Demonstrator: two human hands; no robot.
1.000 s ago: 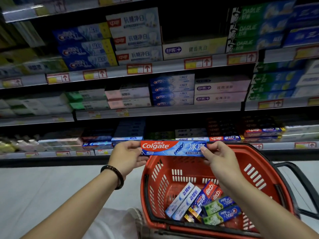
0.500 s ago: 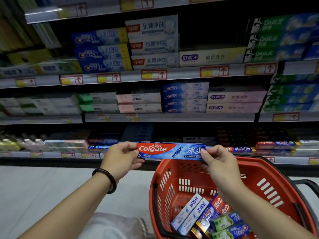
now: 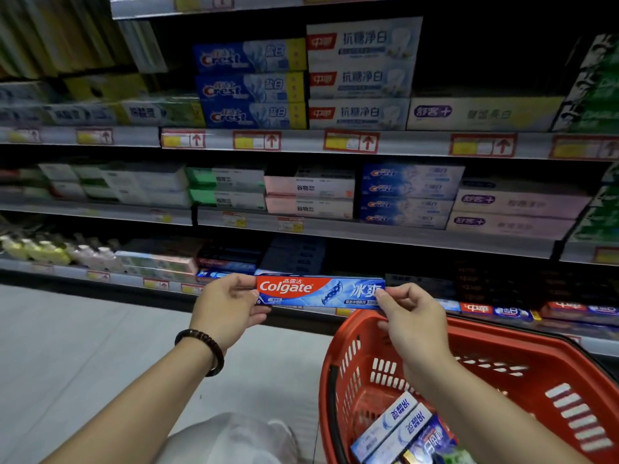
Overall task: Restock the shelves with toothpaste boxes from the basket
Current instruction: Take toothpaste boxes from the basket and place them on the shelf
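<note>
Pinching the Colgate box (image 3: pixel 320 291) between my left hand (image 3: pixel 227 306) and right hand (image 3: pixel 412 316); basket (image 3: pixel 569 396) holds toothpaste boxes (image 3: pixel 395 426), now further right.

Red basket (image 3: pixel 341 390) cut off at right and bottom frame edges; its boxes (image 3: pixel 390 426) partly behind the right forearm (image 3: pixel 469 396); price labels (image 3: pixel 351 142) along the shelf edge (image 3: pixel 418 147) blurred, unreadable.

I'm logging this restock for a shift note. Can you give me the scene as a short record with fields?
item in hand: Colgate box, held level before the lowest shelf
left hand: grips its left end
right hand: pinches its right end
basket: red, lower right, more boxes inside
shelves: stacked with toothpaste boxes
</note>
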